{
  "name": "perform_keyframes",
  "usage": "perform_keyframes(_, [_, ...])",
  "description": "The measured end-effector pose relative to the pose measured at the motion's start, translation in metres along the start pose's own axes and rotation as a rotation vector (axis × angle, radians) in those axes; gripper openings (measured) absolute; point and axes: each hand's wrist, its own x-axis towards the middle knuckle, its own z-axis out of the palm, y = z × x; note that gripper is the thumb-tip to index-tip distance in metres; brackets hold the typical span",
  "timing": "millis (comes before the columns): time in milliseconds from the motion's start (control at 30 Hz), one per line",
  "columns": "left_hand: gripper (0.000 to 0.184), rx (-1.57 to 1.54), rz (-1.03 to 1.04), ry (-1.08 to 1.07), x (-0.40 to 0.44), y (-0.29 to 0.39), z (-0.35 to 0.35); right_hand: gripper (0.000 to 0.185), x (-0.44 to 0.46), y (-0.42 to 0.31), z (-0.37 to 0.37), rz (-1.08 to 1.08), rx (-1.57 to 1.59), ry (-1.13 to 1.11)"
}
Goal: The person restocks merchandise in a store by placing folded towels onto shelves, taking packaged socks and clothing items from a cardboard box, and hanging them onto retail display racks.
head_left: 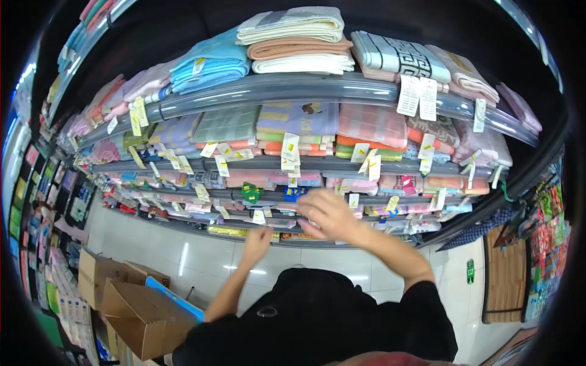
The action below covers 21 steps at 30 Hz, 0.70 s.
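Observation:
Shelves of folded towels with paper price tags fill the head view. My right hand (329,213) is raised before the lower shelves, its fingers curved and partly spread, nearest to a blue tag (295,193); nothing shows in it. Lower and to the left, my left hand (259,240) is closed near a white tag (259,217); what its fingers hold, if anything, is too small to make out. Above my hands, a purple towel (311,116) lies on the middle shelf, with white tags (290,151) hanging from its front edge.
Open cardboard boxes (146,311) stand at the lower left, with a blue flat item (174,297) by them. White towels (299,63) are stacked on the top shelf (244,91). Packaged goods (546,238) hang at the right. A green floor sign (470,271) marks the tiles.

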Motion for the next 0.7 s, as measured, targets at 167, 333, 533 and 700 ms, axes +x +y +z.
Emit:
perform_keyframes(167, [0.028,0.243,-0.336,0.089,-0.127,-0.097,0.03,0.023,-0.117,-0.037,0.062,0.531,0.27,-0.144])
perform_keyframes(333, [0.016,0.12,-0.241,0.123,-0.083,-0.025,-0.017,0.019,-0.19,-0.072,0.073,0.886,0.338,-0.161])
perform_keyframes(533, [0.022,0.139,0.547,0.36,0.022,0.152,-0.11,0.018,-0.227,-0.106,0.072,1.144,0.222,-0.236])
perform_keyframes(700, [0.046,0.045,1.361,0.656,0.053,0.225,-0.225,0.021,-0.21,-0.124,0.081,1.169,0.182,-0.232])
